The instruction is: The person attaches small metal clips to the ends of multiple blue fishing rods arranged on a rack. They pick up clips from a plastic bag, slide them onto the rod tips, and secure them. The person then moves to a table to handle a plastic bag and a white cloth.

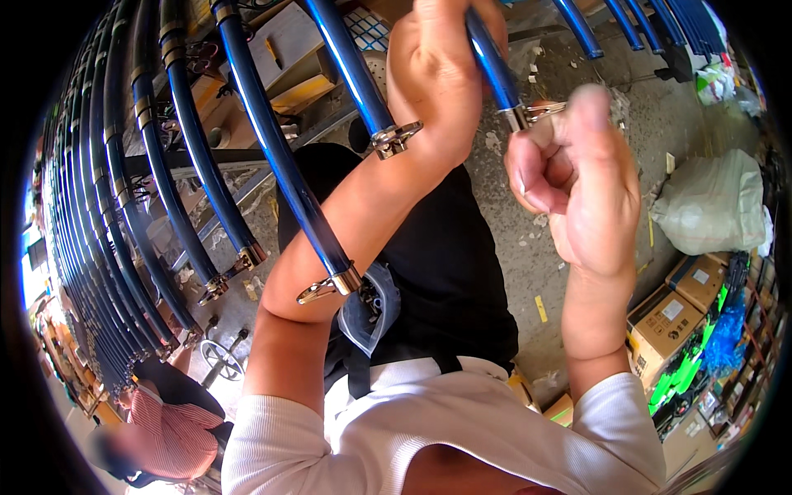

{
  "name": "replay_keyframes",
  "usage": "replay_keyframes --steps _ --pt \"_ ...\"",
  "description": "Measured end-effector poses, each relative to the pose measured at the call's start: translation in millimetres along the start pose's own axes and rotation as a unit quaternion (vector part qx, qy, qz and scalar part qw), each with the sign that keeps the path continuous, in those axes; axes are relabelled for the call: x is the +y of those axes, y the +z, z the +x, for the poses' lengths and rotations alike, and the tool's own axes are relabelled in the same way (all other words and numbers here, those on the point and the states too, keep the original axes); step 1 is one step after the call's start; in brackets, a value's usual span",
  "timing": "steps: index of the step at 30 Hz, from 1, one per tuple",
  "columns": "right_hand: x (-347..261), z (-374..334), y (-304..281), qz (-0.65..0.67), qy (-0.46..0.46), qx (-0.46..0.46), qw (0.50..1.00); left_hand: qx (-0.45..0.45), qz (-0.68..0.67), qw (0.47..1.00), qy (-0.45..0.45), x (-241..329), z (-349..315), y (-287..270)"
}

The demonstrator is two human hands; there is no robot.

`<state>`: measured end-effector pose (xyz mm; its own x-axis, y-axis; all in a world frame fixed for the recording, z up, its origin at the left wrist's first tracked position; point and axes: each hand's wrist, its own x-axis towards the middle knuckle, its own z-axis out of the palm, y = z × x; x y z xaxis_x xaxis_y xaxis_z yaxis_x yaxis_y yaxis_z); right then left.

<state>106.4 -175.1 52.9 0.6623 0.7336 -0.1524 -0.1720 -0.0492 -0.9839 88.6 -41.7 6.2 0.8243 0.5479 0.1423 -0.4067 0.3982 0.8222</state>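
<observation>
My left hand (441, 74) is closed around a slim blue rod (493, 70) at the top middle. A shiny metal line guide (518, 118) with a wire loop sits on that rod's lower end. My right hand (582, 165) is at this guide, its fingers curled against it; the thumb is slightly blurred. Other blue rods (276, 157) hang in a row to the left, and the nearer ones carry similar metal guides (330, 285) at their ends. A clear plastic bag (375, 309) of small metal parts lies on my lap, below my left forearm.
More rods (582, 29) stand at the upper right. A pale sack (714, 202) and cardboard boxes (668, 322) are on the right, with green and blue plastic beside them. At the lower left is a person in a striped shirt (173, 429). Scraps litter the concrete floor (532, 272).
</observation>
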Motion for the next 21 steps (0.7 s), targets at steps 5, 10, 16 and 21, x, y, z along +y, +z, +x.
replay_keyframes --steps 5,10,16,21 --pt "17.3 -5.0 -22.5 -0.078 -0.025 0.037 0.996 0.001 -0.077 0.985 -0.152 -15.7 -14.7 -17.3" --pt "49.3 -1.2 -20.1 -0.321 -0.082 0.100 0.938 -0.053 0.081 0.985 -0.145 -39.4 -34.3 -1.8" --pt "60.4 7.2 -38.8 -0.080 -0.124 0.087 0.985 -0.079 0.070 0.983 -0.148 -33.9 -31.4 14.8" --pt "33.8 4.5 -44.2 0.026 -0.161 0.126 0.979 -0.072 0.015 0.966 -0.248 -35.4 -16.5 8.0"
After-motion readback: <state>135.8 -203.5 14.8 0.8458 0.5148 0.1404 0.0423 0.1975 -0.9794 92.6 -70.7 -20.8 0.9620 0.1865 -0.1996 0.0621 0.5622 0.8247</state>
